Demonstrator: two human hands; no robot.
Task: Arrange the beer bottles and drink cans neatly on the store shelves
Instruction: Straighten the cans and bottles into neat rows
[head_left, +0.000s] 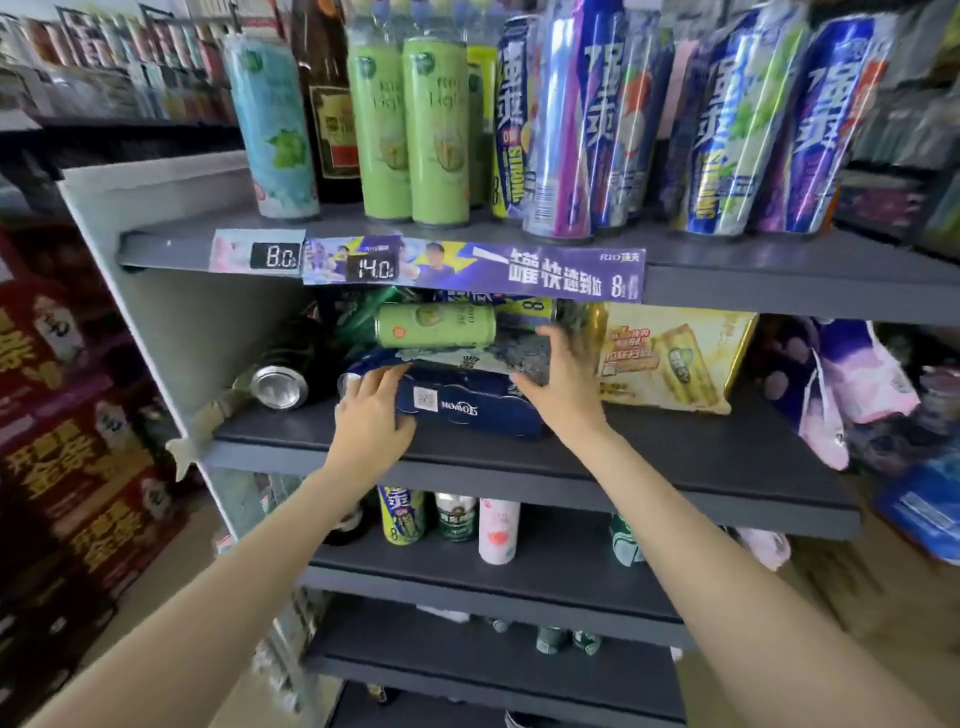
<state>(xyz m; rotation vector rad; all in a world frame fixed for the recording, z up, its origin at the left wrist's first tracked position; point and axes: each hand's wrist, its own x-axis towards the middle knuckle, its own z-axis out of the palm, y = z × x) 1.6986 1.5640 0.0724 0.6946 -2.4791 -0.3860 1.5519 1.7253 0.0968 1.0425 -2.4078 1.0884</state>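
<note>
Both hands are on the middle shelf (519, 457), where the drinks lie in a messy heap. The left hand (371, 410) rests flat on the left end of a blue pack (467, 402) of cans, with its fingers straight and spread. The right hand (561, 384) is at the right end of the same pack. Its fingers reach up along a crumpled wrap (519, 353) that lies on top; they are blurry, so I cannot tell if they pinch anything. It looks like an open hold, one hand on each side.

A green can (435, 326) lies on its side on top of the heap. A silver can (278, 385) lies tipped over to the left, with its end facing us. A yellow pack (670, 358) sits just to the right of the blue one. On the top shelf (727, 275), tall cans stand in rows; some on the right lean a bit.

I think the step now is to sort out this heap, starting with the blue pack. Next, the hands probably need to squeeze the pack from both sides and slide or lift it straight. They should go slowly, because the green can on top could roll off. After that, the loose cans still need to stand up in a row.
</note>
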